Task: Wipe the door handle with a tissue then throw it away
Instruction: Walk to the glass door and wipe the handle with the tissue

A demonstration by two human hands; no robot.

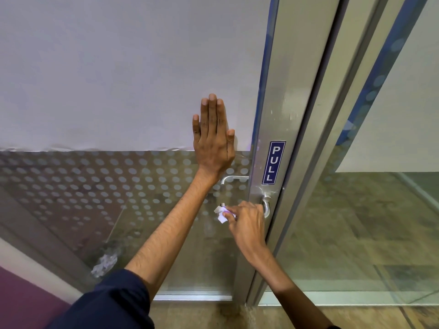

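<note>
The left hand [213,141] lies flat, fingers straight and together, pressed against the frosted glass door panel [118,79] just above its dotted band. The right hand [247,222] has its grip clamped on a small crumpled white tissue [220,213], held against the free end of the silver metal lever door handle [266,207], which is mounted on the aluminium door frame [280,115] below a blue "PULL" sticker [273,162].

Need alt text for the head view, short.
The right hand presses a crumpled white tissue to the free end of a metal door handle, while the left hand lies flat on the glass door. A blue PULL sign sits above the handle.
</note>
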